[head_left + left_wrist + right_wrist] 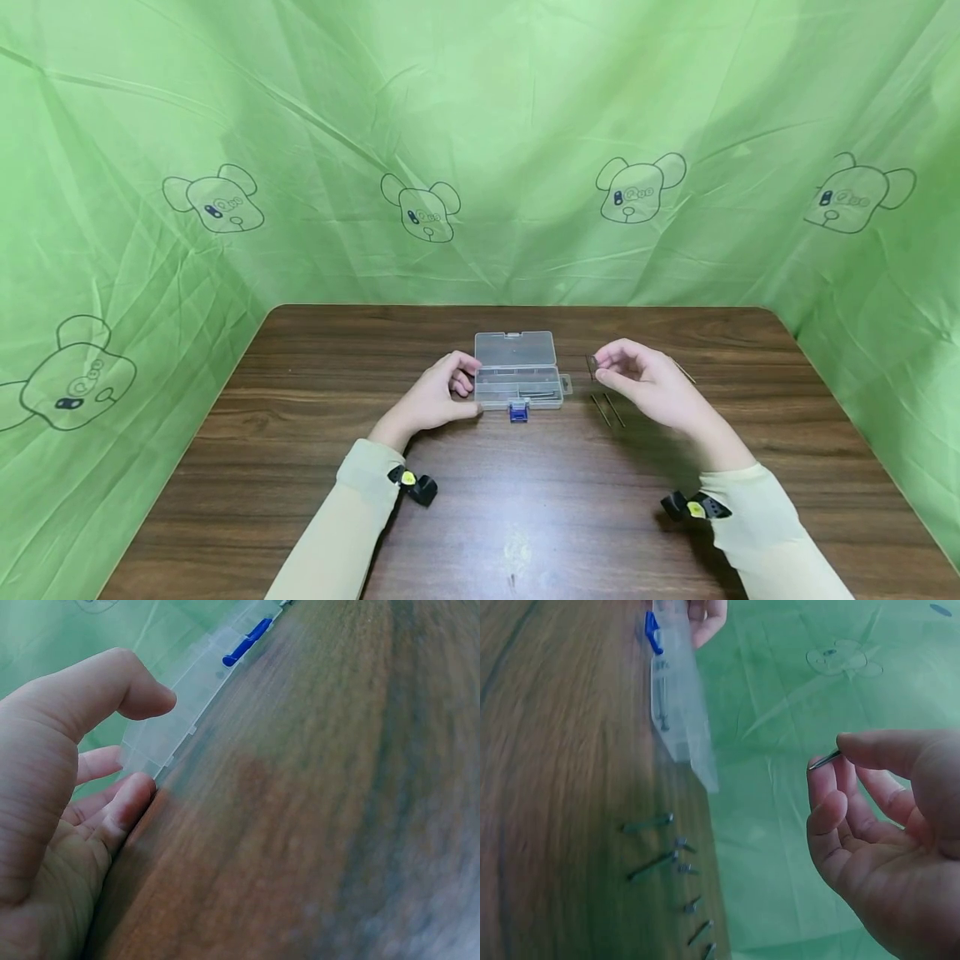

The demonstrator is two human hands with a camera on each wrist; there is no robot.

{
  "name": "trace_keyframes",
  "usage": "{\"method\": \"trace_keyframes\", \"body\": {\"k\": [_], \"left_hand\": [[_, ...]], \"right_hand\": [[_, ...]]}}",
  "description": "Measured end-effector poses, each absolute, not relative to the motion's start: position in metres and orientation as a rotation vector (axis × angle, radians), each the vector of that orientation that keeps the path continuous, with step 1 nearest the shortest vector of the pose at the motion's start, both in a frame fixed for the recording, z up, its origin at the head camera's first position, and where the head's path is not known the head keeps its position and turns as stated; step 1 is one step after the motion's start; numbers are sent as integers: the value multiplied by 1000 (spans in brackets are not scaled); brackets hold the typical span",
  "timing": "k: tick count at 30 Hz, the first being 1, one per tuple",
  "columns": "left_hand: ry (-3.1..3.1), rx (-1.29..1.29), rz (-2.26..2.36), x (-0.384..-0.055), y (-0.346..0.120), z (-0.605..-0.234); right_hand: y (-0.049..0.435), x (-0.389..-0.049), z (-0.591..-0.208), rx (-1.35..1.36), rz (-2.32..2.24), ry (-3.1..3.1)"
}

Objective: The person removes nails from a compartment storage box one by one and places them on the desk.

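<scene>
A clear plastic storage box (495, 387) with dividers lies with its lid (514, 348) raised back and its blue latch (518, 412) toward me. My left hand (438, 390) holds the box's left end, thumb at the front corner and fingers farther back. To the right of the box, my right hand (648, 383) pinches a thin metal screw (825, 759) between thumb and fingertip, above the table. Several thin metal pieces (536, 395) lie in the front right compartment. Two long screws (614, 411) rest on the table near my right hand.
More small screws (692, 904) lie in a row on the wooden table (322, 467), mostly hidden behind my right hand in the head view. A hanging tab (566, 384) sticks out from the box's right side. Green cloth (510, 100) surrounds the table.
</scene>
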State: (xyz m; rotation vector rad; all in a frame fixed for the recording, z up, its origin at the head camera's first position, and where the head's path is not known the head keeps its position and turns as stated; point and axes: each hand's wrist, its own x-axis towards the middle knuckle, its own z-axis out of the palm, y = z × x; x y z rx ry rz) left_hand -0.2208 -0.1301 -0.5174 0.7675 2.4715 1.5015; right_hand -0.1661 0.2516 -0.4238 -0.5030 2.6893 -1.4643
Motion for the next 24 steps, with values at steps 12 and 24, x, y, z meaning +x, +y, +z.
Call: {"method": "trace_keyframes", "body": {"k": [12, 24], "left_hand": [[2471, 758, 1491, -220, -130, -515], [2472, 759, 1495, -220, -129, -515]], "right_hand": [[295, -172, -445, -344, -1419, 2619], [306, -170, -455, -252, -1387, 2517]]}}
